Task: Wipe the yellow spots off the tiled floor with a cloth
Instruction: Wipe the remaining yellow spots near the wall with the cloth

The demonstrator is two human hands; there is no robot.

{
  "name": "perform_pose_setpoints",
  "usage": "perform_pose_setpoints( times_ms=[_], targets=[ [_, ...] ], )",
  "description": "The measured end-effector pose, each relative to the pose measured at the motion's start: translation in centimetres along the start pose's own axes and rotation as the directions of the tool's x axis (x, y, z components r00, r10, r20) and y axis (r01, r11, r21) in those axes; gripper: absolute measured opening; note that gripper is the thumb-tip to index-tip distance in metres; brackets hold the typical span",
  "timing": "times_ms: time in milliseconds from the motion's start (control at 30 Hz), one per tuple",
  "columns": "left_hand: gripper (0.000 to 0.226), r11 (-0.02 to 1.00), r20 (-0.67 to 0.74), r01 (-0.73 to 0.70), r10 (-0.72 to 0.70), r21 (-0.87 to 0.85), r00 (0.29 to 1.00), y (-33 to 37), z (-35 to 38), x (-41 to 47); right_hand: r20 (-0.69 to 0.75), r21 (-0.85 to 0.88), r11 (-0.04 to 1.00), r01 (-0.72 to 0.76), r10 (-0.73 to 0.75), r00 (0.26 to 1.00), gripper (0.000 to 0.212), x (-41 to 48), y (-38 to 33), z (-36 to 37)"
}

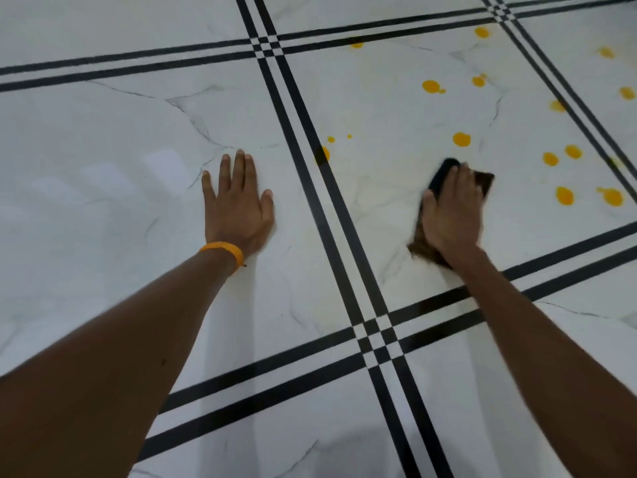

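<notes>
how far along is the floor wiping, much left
Early on. Looks done: the patch nearest the right hand shows no spots, only faint streaks. In hand: it presses the dark cloth down. Left: many yellow spots beyond and right; the left hand only braces.

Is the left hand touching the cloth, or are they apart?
Apart. In the head view the left hand lies flat on the floor, left of the black stripes; the cloth is under the right hand beyond them.

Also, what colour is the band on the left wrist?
The wristband on the left hand is orange-yellow, clearest in the head view.
</notes>
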State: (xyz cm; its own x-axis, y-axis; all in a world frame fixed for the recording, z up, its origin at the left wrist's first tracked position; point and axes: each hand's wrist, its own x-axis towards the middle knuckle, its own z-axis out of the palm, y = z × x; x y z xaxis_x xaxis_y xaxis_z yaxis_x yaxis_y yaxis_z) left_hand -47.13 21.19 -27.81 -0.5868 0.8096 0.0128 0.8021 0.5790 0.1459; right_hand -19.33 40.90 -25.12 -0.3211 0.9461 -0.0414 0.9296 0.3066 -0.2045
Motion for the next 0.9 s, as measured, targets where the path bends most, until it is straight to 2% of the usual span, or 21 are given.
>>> perform_pose_setpoints(
  times_ms=[33,67,133,200,233,267,300,367,433,467,500,567,600,667,700,833,900],
  targets=[
    [0.069,1.0,-0.005,-0.001,0.001,-0.003,1.0,0.0,0.0,0.1,-0.018,0.017,0.999,-0.04,0.041,0.999,0.082,1.2,-2.6,0.4],
    [0.069,1.0,-0.005,-0.004,0.004,-0.007,1.0,-0.1,-0.1,0.1,-0.052,0.021,1.0,-0.001,0.002,0.999,0.08,0.8,-5.6,1.4],
    [0.069,1.0,0.0,-0.003,0.003,-0.015,1.0,-0.4,0.0,0.1,-0.023,-0.003,0.956,0.295,-0.295,0.955,0.071,-4.4,-10.7,3.5],
    [0.069,1.0,-0.007,-0.015,0.015,-0.012,1.0,-0.4,0.0,0.0,0.107,0.013,0.822,0.57,-0.568,0.816,0.068,-12.1,-10.3,3.9],
    [0.069,1.0,-0.003,-0.018,0.018,-0.01,1.0,-0.3,0.0,-0.1,0.148,0.047,0.785,0.618,-0.617,0.773,0.068,-14.1,-7.9,3.2],
    [0.069,1.0,-0.003,-0.018,0.018,-0.008,1.0,-0.4,0.0,0.0,0.135,0.075,0.801,0.595,-0.599,0.789,0.069,-14.0,-4.9,2.3],
    [0.069,1.0,-0.004,-0.021,0.021,-0.002,1.0,-0.4,0.0,0.1,0.105,0.049,0.854,0.519,-0.521,0.847,0.071,-12.4,-1.7,1.7],
    [0.068,1.0,-0.009,-0.021,0.021,-0.005,1.0,-0.3,0.2,0.2,0.022,-0.029,0.973,0.228,-0.227,0.974,0.077,-6.2,3.3,0.2],
    [0.068,1.0,-0.002,-0.015,0.015,-0.022,1.0,-0.5,0.4,0.0,-0.033,-0.032,0.999,-0.036,0.035,0.999,0.086,-0.6,3.5,-0.6],
    [0.069,1.0,-0.007,-0.011,0.01,-0.029,1.0,-0.6,0.5,-0.2,-0.043,-0.012,0.995,-0.102,0.101,0.994,0.087,0.2,1.8,-0.2],
    [0.069,1.0,-0.025,-0.006,0.006,-0.026,1.0,-0.6,0.3,-0.1,-0.052,-0.021,0.997,-0.08,0.078,0.996,0.085,-0.1,-0.4,0.3],
    [0.071,0.999,-0.014,-0.009,0.008,-0.037,1.0,-0.5,-0.2,0.0,0.006,-0.03,0.99,0.137,-0.137,0.991,0.075,-3.4,-3.9,1.3],
    [0.071,0.999,0.002,-0.014,0.015,-0.041,1.0,-0.3,-0.3,0.1,0.047,-0.031,0.962,0.272,-0.27,0.962,0.071,-6.0,-4.2,1.6],
    [0.069,0.999,0.005,-0.001,0.001,-0.045,1.0,-0.1,-0.4,-0.1,0.111,-0.028,0.923,0.385,-0.38,0.918,0.07,-9.3,-2.3,1.3],
    [0.068,0.999,0.008,0.004,-0.003,-0.05,1.0,0.0,-0.5,-0.1,0.11,-0.025,0.925,0.38,-0.375,0.92,0.071,-8.9,-0.8,0.9],
    [0.06,1.0,-0.001,-0.016,0.016,0.012,1.0,0.3,-1.7,0.8,-0.029,-0.036,0.994,0.104,-0.105,0.994,0.078,-1.8,3.7,0.4],
    [0.05,0.999,-0.018,-0.038,0.038,-0.034,0.999,1.0,-2.5,2.6,-0.03,-0.039,0.998,0.046,-0.048,0.998,0.081,0.8,4.0,0.4]
  ],
)
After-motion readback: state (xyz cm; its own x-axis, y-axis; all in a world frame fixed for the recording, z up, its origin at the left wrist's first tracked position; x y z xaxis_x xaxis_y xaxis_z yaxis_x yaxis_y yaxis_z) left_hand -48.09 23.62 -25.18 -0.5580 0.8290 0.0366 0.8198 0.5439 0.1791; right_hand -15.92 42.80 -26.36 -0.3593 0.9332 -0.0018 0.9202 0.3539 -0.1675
